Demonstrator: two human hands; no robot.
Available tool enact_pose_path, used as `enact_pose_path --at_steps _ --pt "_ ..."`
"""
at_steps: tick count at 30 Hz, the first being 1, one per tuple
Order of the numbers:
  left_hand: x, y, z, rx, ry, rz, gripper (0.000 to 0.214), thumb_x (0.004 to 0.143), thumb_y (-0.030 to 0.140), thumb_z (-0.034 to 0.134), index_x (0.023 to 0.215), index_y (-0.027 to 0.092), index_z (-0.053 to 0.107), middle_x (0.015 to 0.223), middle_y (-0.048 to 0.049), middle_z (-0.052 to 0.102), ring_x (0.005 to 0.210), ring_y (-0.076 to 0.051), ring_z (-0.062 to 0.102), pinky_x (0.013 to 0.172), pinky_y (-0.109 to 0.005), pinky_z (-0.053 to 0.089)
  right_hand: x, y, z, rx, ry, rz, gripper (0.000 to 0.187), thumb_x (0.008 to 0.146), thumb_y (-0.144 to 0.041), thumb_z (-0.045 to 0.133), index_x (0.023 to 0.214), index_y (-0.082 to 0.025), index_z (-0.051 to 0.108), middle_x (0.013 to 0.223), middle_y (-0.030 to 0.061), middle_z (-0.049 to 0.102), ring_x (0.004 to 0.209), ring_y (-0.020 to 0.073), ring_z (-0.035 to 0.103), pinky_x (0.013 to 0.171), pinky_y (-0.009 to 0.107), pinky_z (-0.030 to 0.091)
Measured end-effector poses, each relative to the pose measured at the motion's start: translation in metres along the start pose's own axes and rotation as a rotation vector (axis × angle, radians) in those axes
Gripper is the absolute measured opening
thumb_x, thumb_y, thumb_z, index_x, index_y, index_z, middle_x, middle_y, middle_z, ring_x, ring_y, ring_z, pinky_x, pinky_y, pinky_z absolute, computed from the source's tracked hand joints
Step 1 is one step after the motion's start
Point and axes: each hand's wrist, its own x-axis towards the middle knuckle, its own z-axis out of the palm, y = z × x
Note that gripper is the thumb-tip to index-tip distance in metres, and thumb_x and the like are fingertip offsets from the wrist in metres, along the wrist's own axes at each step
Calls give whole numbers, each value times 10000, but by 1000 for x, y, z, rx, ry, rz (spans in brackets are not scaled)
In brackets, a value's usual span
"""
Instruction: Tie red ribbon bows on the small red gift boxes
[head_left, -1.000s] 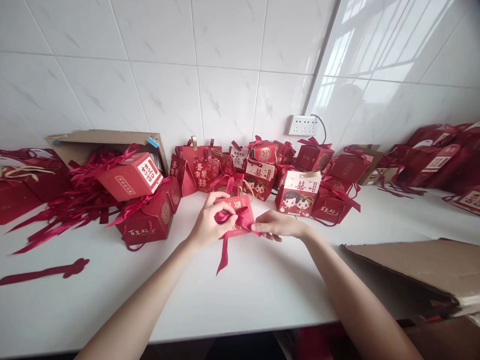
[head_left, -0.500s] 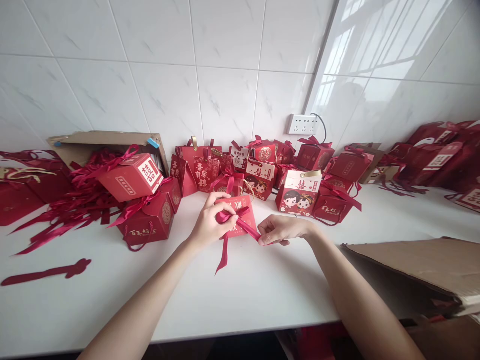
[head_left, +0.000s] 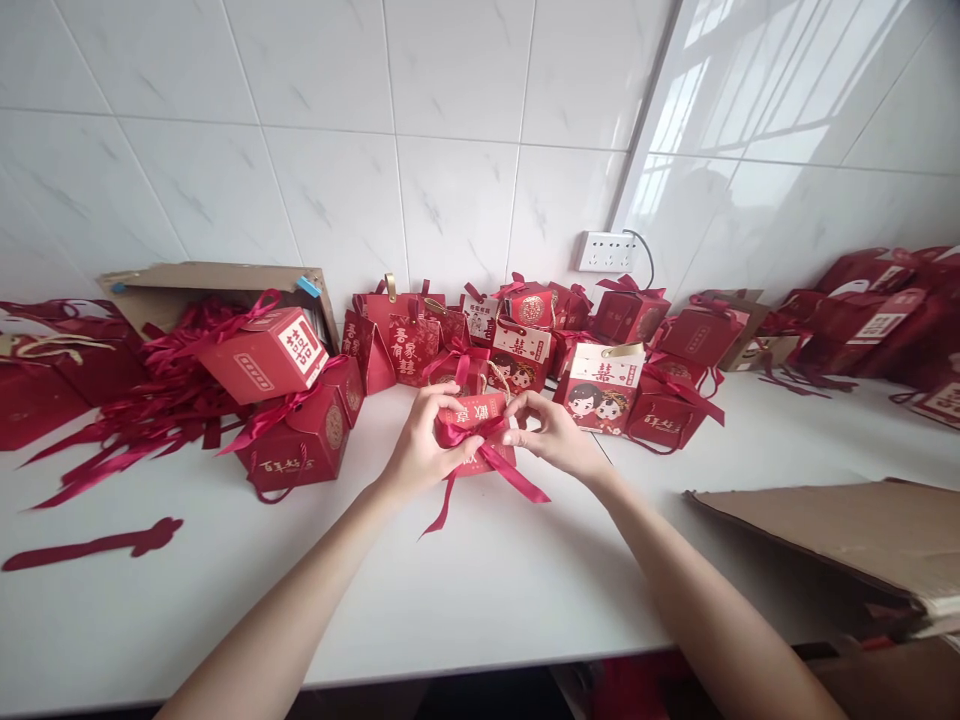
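Observation:
A small red gift box (head_left: 475,414) with white characters stands on the white counter (head_left: 480,590) in the middle. A dark red ribbon (head_left: 501,468) is tied across it, its two tails hanging toward me. My left hand (head_left: 422,447) grips the box's left side and pinches the ribbon knot. My right hand (head_left: 550,433) is at the box's right side, fingers curled and pinching the ribbon loop there. Both hands are closed on the ribbon.
Many red gift boxes (head_left: 600,385) line the tiled wall behind. Two larger red boxes (head_left: 277,355) and a heap of loose ribbons (head_left: 142,410) lie at left, beside an open cardboard carton (head_left: 217,280). A single ribbon (head_left: 90,543) lies front left. A cardboard flap (head_left: 847,530) is at right.
My right hand let the ribbon tail drop and moved up left to the box's right side. The box is now gripped between both hands, and the tail lies loose on the counter.

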Motion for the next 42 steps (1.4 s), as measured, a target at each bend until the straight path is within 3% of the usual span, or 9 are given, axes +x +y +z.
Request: enact_pose_path --at_steps 5,9,14,18,28,33,42 --pt "-3 -3 3 37 17 -5 312 719 255 694 890 214 436 1155 -88 503 1197 -240 479 959 -414 442 -2 -1 13 -67 69 -27 329 712 -486 674 697 -187 536 801 13 519 734 145 503 655 296 447" --pt "-5 -5 5 60 98 -117 367 708 301 701 893 222 394 1194 -97 470 1175 -239 485 942 -413 447 -1 0 18 40 65 38 355 708 -500 661 652 -182 513 733 -3 513 660 127 497 624 288 434" --pt "-6 -4 7 89 140 -256 206 851 329 523 781 220 363 1061 -78 472 1143 -217 472 922 -400 447 0 0 21 190 59 121 447 663 -584 668 650 -183 470 635 -32 492 568 100 454 548 254 387" --pt "-5 -1 5 136 126 -213 207 876 282 478 714 215 368 963 -61 490 1090 -206 494 888 -372 456 -1 -2 21 198 72 145 464 667 -598 660 632 -189 443 594 -41 486 543 96 443 526 246 361" --pt "-5 0 6 -2 83 -236 145 862 239 480 733 208 421 1052 -74 493 1154 -198 483 889 -343 493 -2 -9 19 166 117 170 476 658 -609 658 607 -192 435 597 -41 475 551 97 437 535 249 360" --pt "-6 1 9 -9 132 -276 180 879 272 471 719 205 422 1089 -73 504 1149 -189 487 890 -334 490 -2 -8 19 160 120 170 476 663 -610 651 612 -194 425 589 -45 464 537 92 421 516 245 345" --pt "-12 1 17 105 225 -221 159 900 237 433 744 213 410 1072 -65 507 1038 -173 504 823 -307 471 0 -5 16 271 66 224 450 667 -558 679 612 -190 425 554 -58 454 526 85 403 515 239 325"
